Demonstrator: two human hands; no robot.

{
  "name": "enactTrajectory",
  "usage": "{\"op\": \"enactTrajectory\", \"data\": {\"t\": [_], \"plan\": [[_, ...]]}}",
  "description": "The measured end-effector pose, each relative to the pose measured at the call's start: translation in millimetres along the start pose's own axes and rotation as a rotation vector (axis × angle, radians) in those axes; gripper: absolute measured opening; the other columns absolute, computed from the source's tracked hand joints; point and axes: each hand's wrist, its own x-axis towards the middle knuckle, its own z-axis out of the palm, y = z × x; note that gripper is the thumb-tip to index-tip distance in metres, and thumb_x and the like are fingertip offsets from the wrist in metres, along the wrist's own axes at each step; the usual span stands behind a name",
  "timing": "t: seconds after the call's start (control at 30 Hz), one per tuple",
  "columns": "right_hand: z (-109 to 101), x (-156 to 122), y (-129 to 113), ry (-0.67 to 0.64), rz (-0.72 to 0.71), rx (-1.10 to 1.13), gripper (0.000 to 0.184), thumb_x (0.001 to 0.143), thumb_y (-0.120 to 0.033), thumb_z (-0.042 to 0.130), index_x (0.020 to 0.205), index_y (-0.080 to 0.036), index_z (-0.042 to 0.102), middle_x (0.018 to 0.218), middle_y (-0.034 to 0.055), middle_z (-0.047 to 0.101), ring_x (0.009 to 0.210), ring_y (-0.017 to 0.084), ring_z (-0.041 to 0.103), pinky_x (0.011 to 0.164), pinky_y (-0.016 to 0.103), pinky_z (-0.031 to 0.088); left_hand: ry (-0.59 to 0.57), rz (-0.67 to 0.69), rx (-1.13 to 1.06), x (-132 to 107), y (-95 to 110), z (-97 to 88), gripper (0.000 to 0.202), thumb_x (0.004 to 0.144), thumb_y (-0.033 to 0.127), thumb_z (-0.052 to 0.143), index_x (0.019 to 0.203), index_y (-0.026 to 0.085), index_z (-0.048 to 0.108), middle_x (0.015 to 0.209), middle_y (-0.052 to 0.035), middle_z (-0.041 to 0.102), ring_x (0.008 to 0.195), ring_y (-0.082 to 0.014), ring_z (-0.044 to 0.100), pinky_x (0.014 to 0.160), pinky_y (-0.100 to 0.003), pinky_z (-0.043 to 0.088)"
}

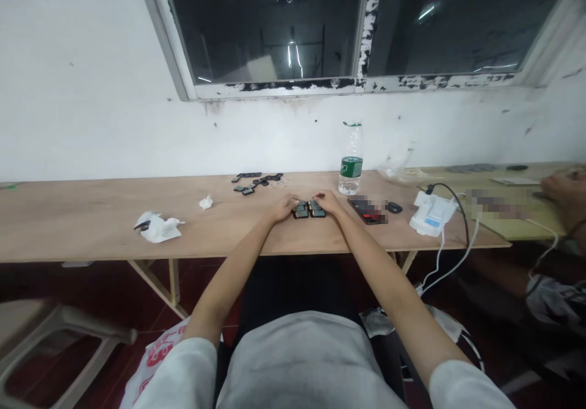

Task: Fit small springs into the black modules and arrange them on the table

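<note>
Two dark rectangular modules (301,211) lie side by side on the worktop (91,220). The left hand (286,206) and right hand (328,201), fingers loosely curled, each rest on one, near a scattered cluster of small dark pieces (256,183).

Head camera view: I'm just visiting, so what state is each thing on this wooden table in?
Left hand: resting on a module
Right hand: resting on a module
Black modules: two, side by side
Water bottle: upright
Phone: lying flat, partly blurred
Tissue: crumpled
White charger: cables attached
</note>
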Motion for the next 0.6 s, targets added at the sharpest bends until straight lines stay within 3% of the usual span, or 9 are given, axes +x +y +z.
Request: {"op": "enactTrajectory", "data": {"t": [0.17, 0.37, 0.5, 0.6], "plan": [[-1.7, 1.7, 8.2, 0.076, 0.099, -0.050, 0.019, 0.073, -0.010, 0.061, 0.080, -0.017, 0.077, 0.092, 0.0075, 0.082, 0.094, 0.024, 0.077, 0.094, 0.035, 0.059, 0.100, -0.201, 0.059, -1.0, -15.2, -14.4, 0.018, 0.094, 0.026, 0.060, 0.096, 0.015, 0.075, 0.106, -0.0105, 0.077, 0.103, -0.0258, 0.069, 0.100, -0.039, 0.054], [-4.8, 2.0, 12.7, 0.134, 0.183, -0.103, 0.022, 0.070, -0.013, 0.059, 0.081, -0.016, 0.077, 0.095, 0.0109, 0.082, 0.095, 0.026, 0.077, 0.094, 0.035, 0.059, 0.265, -0.495, 0.066, -0.6, -33.0, -28.6, 0.011, 0.089, 0.025, 0.066, 0.085, 0.017, 0.072, 0.082, -0.0092, 0.075, 0.088, -0.0273, 0.071, 0.088, -0.039, 0.057], [-7.4, 1.6, 12.5, 0.143, 0.198, -0.088, 0.019, 0.070, -0.017, 0.060, 0.078, -0.017, 0.077, 0.088, 0.0083, 0.081, 0.094, 0.026, 0.077, 0.091, 0.032, 0.059, 0.301, -0.536, 0.111, 7.2, -37.6, -31.5, 0.013, 0.085, 0.023, 0.065, 0.073, 0.019, 0.068, 0.071, -0.0090, 0.071, 0.084, -0.0294, 0.070, 0.084, -0.041, 0.057], [-11.4, 2.2, 13.1, 0.095, 0.209, -0.092, 0.017, 0.072, -0.020, 0.061, 0.076, -0.016, 0.077, 0.082, 0.0064, 0.080, 0.090, 0.025, 0.077, 0.087, 0.030, 0.059, 0.296, -0.509, 0.129, 13.0, -36.9, -27.6, 0.013, 0.084, 0.026, 0.064, 0.073, 0.019, 0.067, 0.066, -0.0071, 0.067, 0.080, -0.0284, 0.070, 0.080, -0.040, 0.056]]}}
